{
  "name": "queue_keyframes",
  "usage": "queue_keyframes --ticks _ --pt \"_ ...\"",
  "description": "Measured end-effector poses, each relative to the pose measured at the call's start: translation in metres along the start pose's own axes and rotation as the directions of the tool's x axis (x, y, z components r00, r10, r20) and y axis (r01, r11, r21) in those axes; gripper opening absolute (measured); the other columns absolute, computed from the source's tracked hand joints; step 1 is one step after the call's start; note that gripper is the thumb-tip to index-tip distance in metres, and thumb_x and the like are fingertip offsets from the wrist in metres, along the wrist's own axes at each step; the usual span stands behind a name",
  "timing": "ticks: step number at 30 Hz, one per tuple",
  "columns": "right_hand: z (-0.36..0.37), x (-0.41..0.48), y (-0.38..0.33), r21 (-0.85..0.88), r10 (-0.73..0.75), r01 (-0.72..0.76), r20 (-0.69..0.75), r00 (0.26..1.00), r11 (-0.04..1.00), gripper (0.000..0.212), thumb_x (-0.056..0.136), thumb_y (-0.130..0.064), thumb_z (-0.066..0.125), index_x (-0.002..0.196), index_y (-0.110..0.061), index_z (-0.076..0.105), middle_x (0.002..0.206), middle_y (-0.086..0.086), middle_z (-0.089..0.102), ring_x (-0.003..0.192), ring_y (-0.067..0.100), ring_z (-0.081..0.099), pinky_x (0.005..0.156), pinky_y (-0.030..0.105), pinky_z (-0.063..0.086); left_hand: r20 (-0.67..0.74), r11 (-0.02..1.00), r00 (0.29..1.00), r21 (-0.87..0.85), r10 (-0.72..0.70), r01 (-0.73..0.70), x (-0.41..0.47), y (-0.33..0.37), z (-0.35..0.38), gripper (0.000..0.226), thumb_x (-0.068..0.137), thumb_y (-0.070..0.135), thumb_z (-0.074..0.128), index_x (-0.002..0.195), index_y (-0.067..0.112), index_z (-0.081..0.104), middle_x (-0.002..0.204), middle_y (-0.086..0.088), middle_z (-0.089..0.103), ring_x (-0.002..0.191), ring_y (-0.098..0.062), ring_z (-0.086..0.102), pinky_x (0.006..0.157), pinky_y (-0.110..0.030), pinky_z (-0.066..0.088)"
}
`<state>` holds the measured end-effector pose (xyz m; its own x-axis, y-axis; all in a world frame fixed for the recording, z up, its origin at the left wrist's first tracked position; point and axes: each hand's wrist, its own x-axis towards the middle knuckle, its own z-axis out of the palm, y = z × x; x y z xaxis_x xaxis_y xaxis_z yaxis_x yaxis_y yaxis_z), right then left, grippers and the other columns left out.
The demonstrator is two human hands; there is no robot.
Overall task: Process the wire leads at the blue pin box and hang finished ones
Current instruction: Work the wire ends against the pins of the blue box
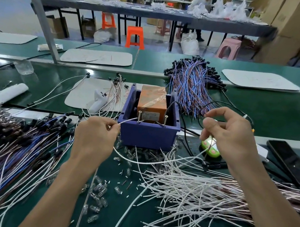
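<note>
Left hand (pixel 94 136) grip pinches thin white wire lead (pixel 128 120), tip slanting up-right onto blue plastic pin box's (pixel 147 134) nearer left pin (pixel 139 116) | right hand (pixel 226 136) grip pinches its far end.

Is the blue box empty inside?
No, the blue box has an orange block wrapped in clear film standing inside it, behind two upright metal pins.

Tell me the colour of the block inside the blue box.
Orange, wrapped in clear film; the block shows in the head view.
</note>
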<state>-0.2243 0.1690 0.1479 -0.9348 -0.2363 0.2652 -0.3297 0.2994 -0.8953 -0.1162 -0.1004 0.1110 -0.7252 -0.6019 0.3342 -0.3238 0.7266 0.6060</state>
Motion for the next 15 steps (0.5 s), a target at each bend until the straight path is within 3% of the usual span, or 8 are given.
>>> queue_keyframes --ticks 1,3,8,11,15 --pt "0.000 0.001 -0.002 0.013 0.005 -0.005 0.000 1.000 1.000 0.017 0.096 -0.014 0.068 0.085 -0.026 0.070 0.064 0.000 0.074 0.052 0.029 0.060 0.057 0.037 0.051 -0.002 1.000 1.000 0.000 -0.001 0.001 0.000 0.000 0.000 0.014 0.093 0.027 0.072 0.085 0.024 0.083 0.063 0.008 0.069 0.062 -0.016 0.061 0.066 -0.028 0.041" --pt "-0.002 0.003 -0.006 -0.005 0.002 -0.002 0.028 1.000 1.000 0.025 0.091 -0.008 0.073 0.076 -0.028 0.074 0.065 0.001 0.074 0.058 0.014 0.069 0.064 0.028 0.051 -0.013 1.000 1.000 -0.005 -0.004 0.004 0.000 -0.001 0.001 0.014 0.092 0.027 0.072 0.083 0.024 0.082 0.059 0.013 0.064 0.060 -0.012 0.059 0.066 -0.028 0.041" --pt "-0.008 0.010 -0.014 -0.280 0.051 0.011 0.211 0.976 0.960 0.020 0.080 -0.018 0.082 0.073 -0.036 0.078 0.062 -0.007 0.073 0.057 0.004 0.066 0.066 0.028 0.051 -0.031 0.999 0.999 -0.030 0.010 -0.011 -0.001 -0.002 0.002 0.014 0.091 0.028 0.073 0.080 0.025 0.082 0.056 0.017 0.061 0.060 -0.004 0.058 0.067 -0.028 0.041" --pt "-0.003 0.012 -0.020 -0.405 0.066 0.024 0.208 0.976 0.914 0.023 0.076 -0.025 0.084 0.070 -0.046 0.077 0.062 -0.017 0.071 0.061 -0.003 0.066 0.061 0.017 0.045 -0.028 0.999 0.999 -0.032 0.018 -0.019 -0.002 -0.003 0.003 0.015 0.091 0.028 0.072 0.080 0.024 0.082 0.062 0.011 0.068 0.062 -0.017 0.062 0.069 -0.030 0.046" --pt "0.012 0.019 -0.023 -0.468 0.097 -0.006 0.172 0.980 0.884 0.022 0.074 -0.023 0.086 0.059 -0.037 0.077 0.057 -0.022 0.068 0.061 -0.008 0.063 0.051 0.003 0.037 -0.020 1.000 1.000 -0.029 0.004 -0.004 -0.001 -0.001 0.004 0.016 0.092 0.028 0.072 0.082 0.023 0.082 0.062 0.010 0.068 0.061 -0.013 0.060 0.068 -0.028 0.042"
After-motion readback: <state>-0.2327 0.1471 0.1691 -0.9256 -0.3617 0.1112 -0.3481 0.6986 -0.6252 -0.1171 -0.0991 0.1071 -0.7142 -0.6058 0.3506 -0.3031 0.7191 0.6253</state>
